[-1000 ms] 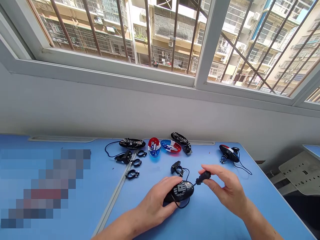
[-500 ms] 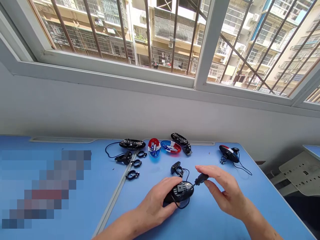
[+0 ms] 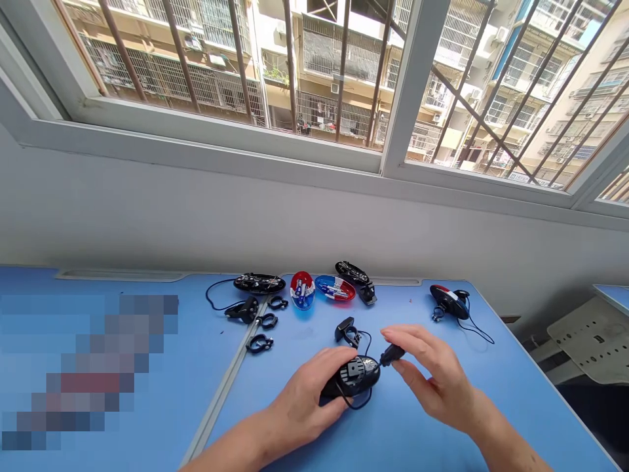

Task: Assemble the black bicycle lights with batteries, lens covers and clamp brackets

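Observation:
My left hand (image 3: pixel 314 393) is wrapped round the left part of a black oval device (image 3: pixel 361 377) on the blue table, its ribbed face up and a thin black cable looping by its near side. A small black screwdriver (image 3: pixel 392 354) is pinched between the thumb and fingers of my right hand (image 3: pixel 432 380), and its tip meets the right end of the device. Just behind the device lies a black clip-like part (image 3: pixel 345 329) with a ring and a cable.
Along the back of the table (image 3: pixel 162 367) lie a black oval unit (image 3: pixel 259 283), red-and-blue covers (image 3: pixel 302 290) and another black unit (image 3: pixel 352 272). Several black rings (image 3: pixel 259 343) are left of centre. An assembled unit (image 3: pixel 449 302) sits at the right. Behind are a wall and barred windows.
My right hand and the screwdriver have shifted slightly left, and the fingers have changed their angle around the handle. The device and my left hand have hardly moved.

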Demonstrator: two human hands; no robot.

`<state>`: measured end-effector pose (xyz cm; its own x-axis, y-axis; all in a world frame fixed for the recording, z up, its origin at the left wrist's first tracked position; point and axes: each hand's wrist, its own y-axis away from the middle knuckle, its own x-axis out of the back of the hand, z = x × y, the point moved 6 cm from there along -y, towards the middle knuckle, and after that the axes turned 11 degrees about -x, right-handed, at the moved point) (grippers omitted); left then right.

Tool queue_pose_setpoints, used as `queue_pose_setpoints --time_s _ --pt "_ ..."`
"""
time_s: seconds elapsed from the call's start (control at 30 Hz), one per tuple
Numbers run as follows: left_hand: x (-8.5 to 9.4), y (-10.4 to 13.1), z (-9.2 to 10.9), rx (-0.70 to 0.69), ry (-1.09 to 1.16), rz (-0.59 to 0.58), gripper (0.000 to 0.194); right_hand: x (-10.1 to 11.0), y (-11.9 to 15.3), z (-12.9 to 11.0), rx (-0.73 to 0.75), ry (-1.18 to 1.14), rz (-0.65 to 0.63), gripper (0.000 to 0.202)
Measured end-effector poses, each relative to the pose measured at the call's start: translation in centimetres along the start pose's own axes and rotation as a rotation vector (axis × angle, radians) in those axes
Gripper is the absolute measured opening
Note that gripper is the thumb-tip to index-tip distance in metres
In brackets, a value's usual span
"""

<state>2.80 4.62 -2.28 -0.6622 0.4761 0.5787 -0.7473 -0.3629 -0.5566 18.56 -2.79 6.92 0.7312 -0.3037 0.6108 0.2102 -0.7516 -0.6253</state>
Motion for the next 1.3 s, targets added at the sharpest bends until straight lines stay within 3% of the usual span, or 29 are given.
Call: queue_pose_setpoints --time_s 0.13,0.3,0.4,0.73,0.9,1.0,1.13,1.3 --pt "0.0 0.0 0.0 0.011 0.007 -0.003 0.052 0.2 0.1 0.1 -0.015 -0.053 -0.067 0.05" --pt "0.2 0.0 0.2 0.001 0.002 -0.003 0.054 0.2 0.2 1.0 -0.086 -0.073 0.082 0.028" --pt "0.2 0.0 0.2 0.009 -0.004 -0.01 0.054 -0.2 0.3 1.1 -0.054 -0.044 0.14 0.031" --pt "-0.3 0.2 -0.4 0.006 0.024 0.006 0.057 -0.2 0.0 -0.2 0.04 -0.044 -0.012 0.048" --pt "0.0 0.0 -0.1 0.007 0.018 0.002 0.056 -0.1 0.2 0.6 -0.07 -0.05 0.138 0.034" --pt "0.1 0.0 0.1 0.006 0.007 -0.004 0.056 -0.4 0.3 0.5 -0.033 -0.007 0.192 0.034" --pt "0.1 0.1 0.2 -0.002 0.001 -0.004 0.057 -0.5 0.3 0.1 0.029 0.007 0.128 0.037" --pt "-0.1 0.2 -0.2 -0.006 0.006 0.008 0.057 -0.1 0.1 -0.2 0.014 -0.011 -0.053 0.049"
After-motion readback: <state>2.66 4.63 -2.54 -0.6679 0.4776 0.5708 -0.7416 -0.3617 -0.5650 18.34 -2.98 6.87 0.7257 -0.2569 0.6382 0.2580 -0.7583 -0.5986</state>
